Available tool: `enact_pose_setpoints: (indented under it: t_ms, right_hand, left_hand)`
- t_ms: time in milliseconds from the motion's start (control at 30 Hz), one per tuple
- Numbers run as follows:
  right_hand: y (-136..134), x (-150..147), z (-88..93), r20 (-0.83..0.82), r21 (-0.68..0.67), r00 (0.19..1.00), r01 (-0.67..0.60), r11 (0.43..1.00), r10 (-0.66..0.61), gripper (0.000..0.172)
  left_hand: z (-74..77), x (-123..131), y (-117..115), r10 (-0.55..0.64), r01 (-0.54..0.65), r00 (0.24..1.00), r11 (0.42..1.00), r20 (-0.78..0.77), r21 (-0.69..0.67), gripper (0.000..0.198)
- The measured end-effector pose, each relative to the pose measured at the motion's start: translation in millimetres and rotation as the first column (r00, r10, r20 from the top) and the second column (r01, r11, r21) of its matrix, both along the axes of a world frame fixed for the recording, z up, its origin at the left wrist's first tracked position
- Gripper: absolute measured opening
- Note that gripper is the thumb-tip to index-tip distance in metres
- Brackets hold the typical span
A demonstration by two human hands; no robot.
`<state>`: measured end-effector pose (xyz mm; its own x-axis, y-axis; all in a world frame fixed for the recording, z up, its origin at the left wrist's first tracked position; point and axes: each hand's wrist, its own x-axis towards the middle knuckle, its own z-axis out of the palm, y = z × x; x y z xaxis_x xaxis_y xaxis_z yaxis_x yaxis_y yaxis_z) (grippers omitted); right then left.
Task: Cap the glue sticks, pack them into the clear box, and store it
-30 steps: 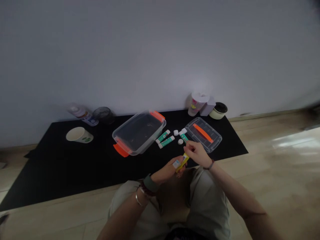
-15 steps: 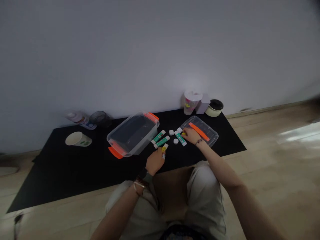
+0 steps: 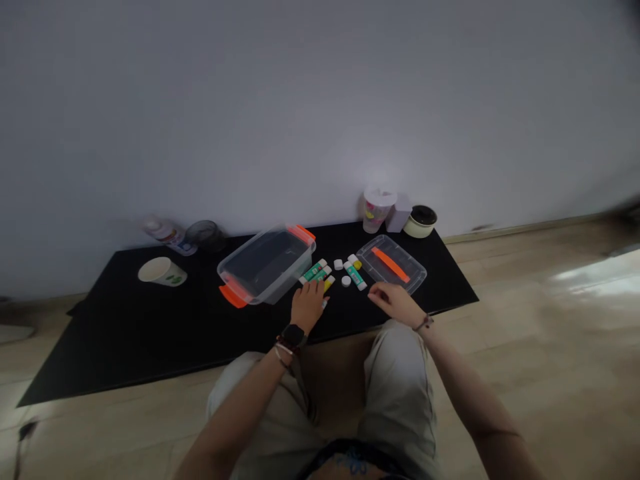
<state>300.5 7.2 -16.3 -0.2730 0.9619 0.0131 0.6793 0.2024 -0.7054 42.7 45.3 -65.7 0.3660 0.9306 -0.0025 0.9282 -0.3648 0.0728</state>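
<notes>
Palm down, the left hand sets its grip over a yellow stick, fingers pointing away from the seated person; I can't tell whether they are closed on it or merely covering it. One end of the stick shows past the index finger, just beside two green sticks near the right side of the clear tub. The left forearm slants forward and inward over the knee, a dark watch at the wrist, which looks nearly straight.

On the other side, the right hand has nothing I can see in its grip. Its fingers are half curled, with thumb and forefinger slightly parted and pointing inward, back of the hand upward. That forearm angles in from the right, with a thin bracelet at the wrist. The hand is near the close edge of the clear lid and apart from the third green stick. A yellow cap sits beside that stick, with small white caps around it on the black surface.
</notes>
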Motion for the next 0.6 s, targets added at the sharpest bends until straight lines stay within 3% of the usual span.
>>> enact_pose_setpoints:
  t_ms: [67, 133, 200, 233, 300, 367, 400, 433, 467, 500, 567, 600]
  right_hand:
    - [-17, -8, 4.6, 0.010, -0.034, 0.999, -0.047, 0.998, 0.047, 0.019]
    - [-32, -18, 6.2, 0.044, -0.067, 0.993, -0.103, 0.992, 0.106, 0.019]
    - [-43, -30, 8.5, 0.106, -0.125, 0.972, -0.196, 0.973, 0.209, 0.018]
    - [-47, -35, 11.6, 0.131, -0.173, 0.950, -0.261, 0.950, 0.284, 0.018]
    - [-53, -42, 24.5, 0.090, -0.300, 0.866, -0.447, 0.843, 0.492, 0.019]
    - [-53, -44, 47.0, -0.131, -0.370, 0.719, -0.675, 0.639, 0.683, 0.025]
    - [-52, -43, 60.5, -0.283, -0.344, 0.619, -0.778, 0.525, 0.733, 0.029]
    - [-49, -42, 74.4, -0.426, -0.275, 0.526, -0.850, 0.449, 0.736, 0.034]
    - [-45, -41, 87.3, -0.548, -0.176, 0.437, -0.894, 0.413, 0.713, 0.040]
    - [-41, -41, 98.1, -0.659, -0.056, 0.365, -0.896, 0.441, 0.657, 0.046]
    - [-28, -43, 110.2, -0.853, 0.144, 0.218, -0.775, 0.615, 0.475, 0.060]
    - [-21, -46, 110.7, -0.918, 0.172, 0.147, -0.692, 0.702, 0.369, 0.066]
  left_hand:
    - [5.7, -11, -18, 0.013, -0.010, 0.998, 0.999, 0.067, -0.050, 0.035]
    - [12.6, -24, -39, 0.046, -0.015, 0.986, 0.981, 0.158, -0.195, 0.028]
    - [24.5, -38, -58, 0.063, 0.055, 0.964, 0.902, 0.257, -0.428, 0.025]
    - [33.7, -45, -66, 0.051, 0.134, 0.950, 0.824, 0.309, -0.551, 0.026]
    - [59.2, -58, -75, -0.009, 0.357, 0.902, 0.581, 0.432, -0.732, 0.034]
    - [90.3, -71, -76, -0.046, 0.565, 0.813, 0.296, 0.580, -0.770, 0.043]
    - [105.4, -77, -74, -0.023, 0.647, 0.754, 0.202, 0.657, -0.735, 0.047]
    - [118.8, -83, -71, 0.034, 0.718, 0.677, 0.190, 0.735, -0.669, 0.050]
    - [129.6, -87, -67, 0.106, 0.786, 0.577, 0.199, 0.810, -0.586, 0.054]
    - [137.4, -90, -61, 0.192, 0.845, 0.443, 0.235, 0.876, -0.479, 0.058]
    - [144.1, -92, -48, 0.360, 0.885, 0.132, 0.377, 0.923, -0.274, 0.066]
    - [143.7, -91, -41, 0.432, 0.865, -0.005, 0.454, 0.902, -0.213, 0.069]
